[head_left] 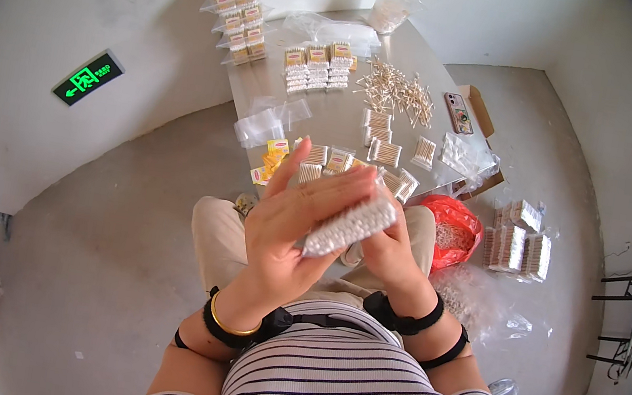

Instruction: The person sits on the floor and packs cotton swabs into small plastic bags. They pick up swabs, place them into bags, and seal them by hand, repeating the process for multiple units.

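**Both hands on one packet of cotton swabs**

The left hand and the right hand together grip a clear packet of cotton swabs, held tilted above the lap. Beyond it, a grey table carries more packets, a loose pile of swabs and a phone. A red bag sits just right.

A grey tabletop carries the goods. At its far end lie rows of small clear packets of cotton swabs, and nearer, a second block of packets. A loose heap of swabs sprawls to the right (sticks pointing every way), with a phone just beside it. Empty clear bags lie at the left edge. On the concrete floor sit a red bag and stacked packs.
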Motion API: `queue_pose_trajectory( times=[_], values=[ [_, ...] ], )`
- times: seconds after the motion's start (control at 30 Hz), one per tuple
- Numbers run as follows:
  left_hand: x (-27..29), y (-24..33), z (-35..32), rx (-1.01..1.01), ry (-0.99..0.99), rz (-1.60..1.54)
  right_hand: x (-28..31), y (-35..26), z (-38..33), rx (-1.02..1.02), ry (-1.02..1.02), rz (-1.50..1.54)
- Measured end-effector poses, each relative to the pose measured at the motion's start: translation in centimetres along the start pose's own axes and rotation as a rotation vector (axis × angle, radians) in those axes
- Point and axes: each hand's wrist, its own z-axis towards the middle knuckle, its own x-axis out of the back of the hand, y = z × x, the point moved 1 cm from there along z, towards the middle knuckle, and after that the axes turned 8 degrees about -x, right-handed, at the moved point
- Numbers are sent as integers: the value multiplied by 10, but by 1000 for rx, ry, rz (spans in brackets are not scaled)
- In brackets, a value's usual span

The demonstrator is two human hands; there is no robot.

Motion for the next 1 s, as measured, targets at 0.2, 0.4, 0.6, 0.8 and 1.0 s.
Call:
queue_pose_trajectory(
  times=[0.2,0.4,0.6,0.8,1.0],
  values=[
    [-15,-28,-17,614,280,-424,6,8,4,-47,131,-70],
    [-63,-93,-56,977,660,-1236,13,25,35,7,527,-763],
    [-90,-134,-79,1133,703,-1527,38,54,67,-176,634,-710],
    [-78,-180,-108,1361,495,-1430,116,88,117,-124,529,-1159],
    [-23,-218,-180,1440,360,-1132,207,150,184,-145,346,-1524]
  ],
)
